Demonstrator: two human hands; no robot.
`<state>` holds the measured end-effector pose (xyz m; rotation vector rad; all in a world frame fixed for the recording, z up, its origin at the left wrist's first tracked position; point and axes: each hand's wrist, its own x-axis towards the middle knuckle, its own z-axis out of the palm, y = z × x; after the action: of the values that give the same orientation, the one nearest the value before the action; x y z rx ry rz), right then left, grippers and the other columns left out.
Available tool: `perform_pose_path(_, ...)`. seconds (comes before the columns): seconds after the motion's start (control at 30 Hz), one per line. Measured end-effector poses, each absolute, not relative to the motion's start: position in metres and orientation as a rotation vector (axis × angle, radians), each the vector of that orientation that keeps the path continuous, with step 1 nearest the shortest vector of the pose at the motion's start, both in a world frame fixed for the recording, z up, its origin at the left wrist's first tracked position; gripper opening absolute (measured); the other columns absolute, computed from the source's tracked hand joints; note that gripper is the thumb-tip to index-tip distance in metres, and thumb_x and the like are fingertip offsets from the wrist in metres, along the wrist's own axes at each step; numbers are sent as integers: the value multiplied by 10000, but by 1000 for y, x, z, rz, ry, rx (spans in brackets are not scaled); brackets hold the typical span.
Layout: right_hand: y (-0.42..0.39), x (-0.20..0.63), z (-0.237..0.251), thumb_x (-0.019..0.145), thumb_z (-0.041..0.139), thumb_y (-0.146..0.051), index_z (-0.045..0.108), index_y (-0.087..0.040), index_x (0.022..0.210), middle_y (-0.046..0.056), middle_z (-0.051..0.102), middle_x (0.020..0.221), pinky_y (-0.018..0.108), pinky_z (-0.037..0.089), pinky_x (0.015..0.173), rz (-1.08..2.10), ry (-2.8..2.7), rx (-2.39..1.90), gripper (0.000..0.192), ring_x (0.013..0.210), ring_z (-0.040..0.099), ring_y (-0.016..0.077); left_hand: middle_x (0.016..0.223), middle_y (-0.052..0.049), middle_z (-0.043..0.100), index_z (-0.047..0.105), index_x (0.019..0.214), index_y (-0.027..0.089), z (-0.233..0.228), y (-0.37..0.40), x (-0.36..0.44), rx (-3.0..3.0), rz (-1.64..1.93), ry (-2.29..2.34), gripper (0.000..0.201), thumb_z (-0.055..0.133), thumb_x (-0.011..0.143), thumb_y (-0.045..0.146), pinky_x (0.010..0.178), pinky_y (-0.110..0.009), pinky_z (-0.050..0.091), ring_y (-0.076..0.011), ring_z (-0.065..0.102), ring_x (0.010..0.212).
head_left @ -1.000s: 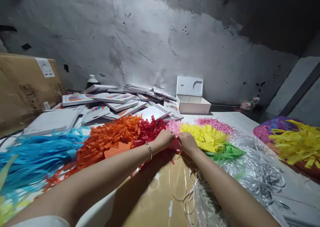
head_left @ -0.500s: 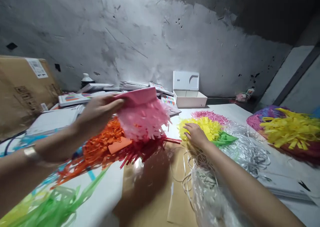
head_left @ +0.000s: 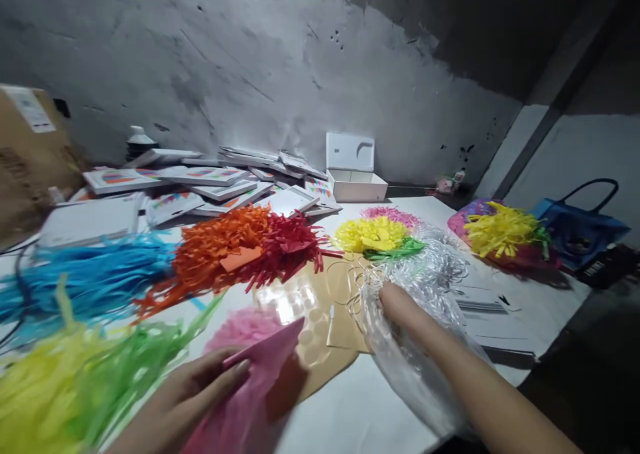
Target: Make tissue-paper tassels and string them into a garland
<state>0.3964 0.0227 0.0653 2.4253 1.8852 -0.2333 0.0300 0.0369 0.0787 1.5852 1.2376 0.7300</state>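
Note:
My left hand (head_left: 200,391) pinches the folded edge of a pink fringed tissue-paper tassel (head_left: 265,357) between thumb and fingers, low at the front of the table. My right hand (head_left: 400,307) is at the mouth of a clear plastic bag (head_left: 400,367), beside a tangle of thin pale strings (head_left: 363,284). Its fingers are hidden there, so whether they hold anything does not show. Beyond the hands lie red (head_left: 290,244) and orange fringed tissue paper (head_left: 215,247) and a yellow fringed bunch (head_left: 373,233).
Blue (head_left: 95,271) and green paper strips (head_left: 135,361) spread at left. Flat white boxes (head_left: 225,176) pile along the wall near an open white box (head_left: 357,186). Brown cardboard (head_left: 310,367) lies mid-table. Silver strands (head_left: 430,261) and a blue bag (head_left: 580,224) are at right.
My left hand has brought the pink tassel down and nearer. My right hand has moved from beside the yellow bunch down to the clear bag and strings. The view has shifted to the right.

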Motion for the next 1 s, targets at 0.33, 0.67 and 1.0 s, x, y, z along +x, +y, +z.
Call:
perform_pose_path(0.33,-5,363,90,970,554,-184,717,-127,974,144,683,1045,358,511,864,62,2122,2403,173,1000,659,246,887,-45,724,738,1070,178,63,-21,32,1074,811,963,481,798,735,517,697,-263,497,-196,621,785)
perform_pose_path(0.67,-92,203,60,958,541,-118,676,-138,1009,69,678,831,339,469,712,417,3434,1926,146,758,607,199,910,-27,686,710,1121,202,36,-53,45,1140,865,747,333,718,870,421,758,-258,513,-177,611,828)
perform_pose_path(1.0,-90,217,55,899,689,-245,748,-242,792,7,718,796,249,537,676,-1497,3003,2427,122,754,678,171,863,-64,733,739,921,163,38,-49,37,1510,817,898,305,531,949,383,765,-301,492,-218,651,822)
